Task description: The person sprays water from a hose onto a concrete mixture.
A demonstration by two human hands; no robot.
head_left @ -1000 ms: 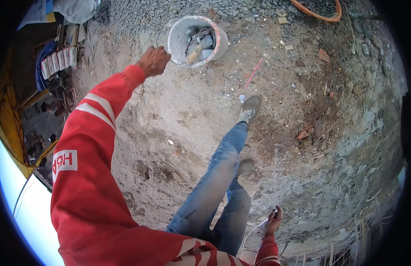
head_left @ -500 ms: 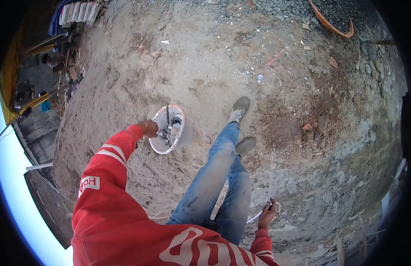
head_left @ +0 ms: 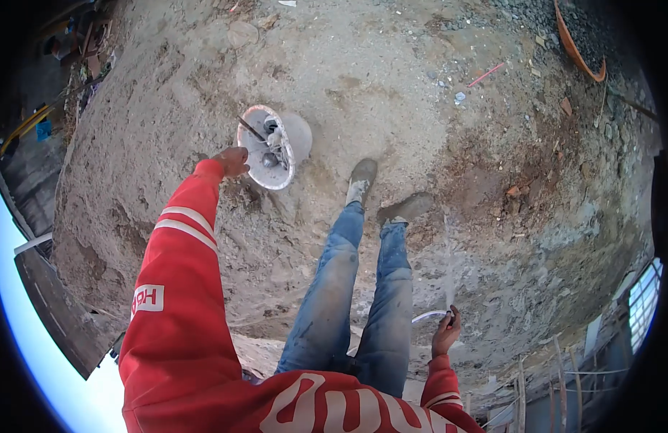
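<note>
Left hand (head_left: 231,160) closes on the rim of the white round plastic bucket (head_left: 270,146), tools poking out just beyond the knuckles; right hand (head_left: 446,333) curls around a thin white curved strip (head_left: 428,316), low beside the hip.

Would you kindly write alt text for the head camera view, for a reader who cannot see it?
Seen from above, a person in a red sleeve and blue jeans stands on bare dirt ground, the left hand gripping the rim of a white bucket holding tools. The right hand holds a thin white cable low beside the leg. An orange basin lies on gravel farther off.
</note>
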